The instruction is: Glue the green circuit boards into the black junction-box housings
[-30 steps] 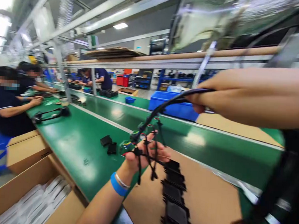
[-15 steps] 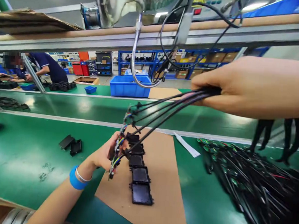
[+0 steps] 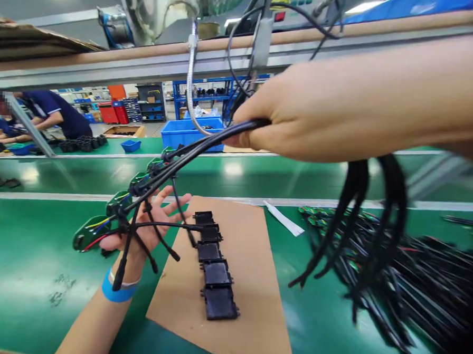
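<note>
My right hand [image 3: 279, 113] is closed around a bundle of black cables [image 3: 206, 144], held up above the bench. The loose cable ends [image 3: 361, 220] dangle below my right wrist. At the bundle's other end, several green circuit boards [image 3: 93, 233] with coloured wires hang in a slanting row. Short black cable branches [image 3: 149, 251] stick out from them. My left hand [image 3: 154, 225] is palm up behind these branches, its fingers spread and its thumb near the closest board. Right of it, a row of black plastic cases [image 3: 217, 274] lies on a cardboard sheet [image 3: 254, 283].
A pile of black cable assemblies [image 3: 406, 275] covers the bench at right. A white strip [image 3: 284, 219] lies beside the cardboard. Across the bench stand a blue bin [image 3: 179, 134] and a small blue tray [image 3: 131, 146]. A metal rail [image 3: 147, 64] crosses overhead. A co-worker [image 3: 61, 115] bends over at far left.
My right hand has moved left with the cables, and the boards have swung left and turned their green faces up. My left hand has opened from around the boards.
</note>
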`<action>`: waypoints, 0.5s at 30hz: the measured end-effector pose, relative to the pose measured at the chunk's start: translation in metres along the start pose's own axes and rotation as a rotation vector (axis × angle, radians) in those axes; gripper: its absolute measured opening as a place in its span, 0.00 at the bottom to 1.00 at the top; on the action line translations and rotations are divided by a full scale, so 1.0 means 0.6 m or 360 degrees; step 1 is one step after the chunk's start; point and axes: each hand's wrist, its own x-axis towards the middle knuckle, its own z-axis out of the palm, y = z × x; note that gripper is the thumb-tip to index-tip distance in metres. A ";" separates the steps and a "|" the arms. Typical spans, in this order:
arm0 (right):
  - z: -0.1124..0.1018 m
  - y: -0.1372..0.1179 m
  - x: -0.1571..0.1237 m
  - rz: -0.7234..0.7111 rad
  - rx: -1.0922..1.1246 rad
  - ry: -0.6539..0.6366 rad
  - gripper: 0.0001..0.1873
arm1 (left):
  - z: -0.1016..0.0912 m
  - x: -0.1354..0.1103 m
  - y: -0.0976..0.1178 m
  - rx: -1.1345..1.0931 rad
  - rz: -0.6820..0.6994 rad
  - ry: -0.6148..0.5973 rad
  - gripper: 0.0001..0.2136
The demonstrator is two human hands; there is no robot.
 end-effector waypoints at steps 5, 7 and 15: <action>0.051 -0.012 -0.054 -0.0075 -0.0504 -0.0108 0.50 | 0.005 -0.022 -0.024 -0.0155 -0.0083 0.0009 0.44; 0.044 -0.002 -0.077 -0.0101 -0.0642 -0.0204 0.46 | -0.003 -0.023 -0.034 -0.0214 -0.0110 -0.0005 0.43; 0.032 0.176 -0.170 0.0136 -0.0643 -0.0072 0.31 | -0.039 -0.028 0.009 0.0717 -0.0836 -0.0856 0.43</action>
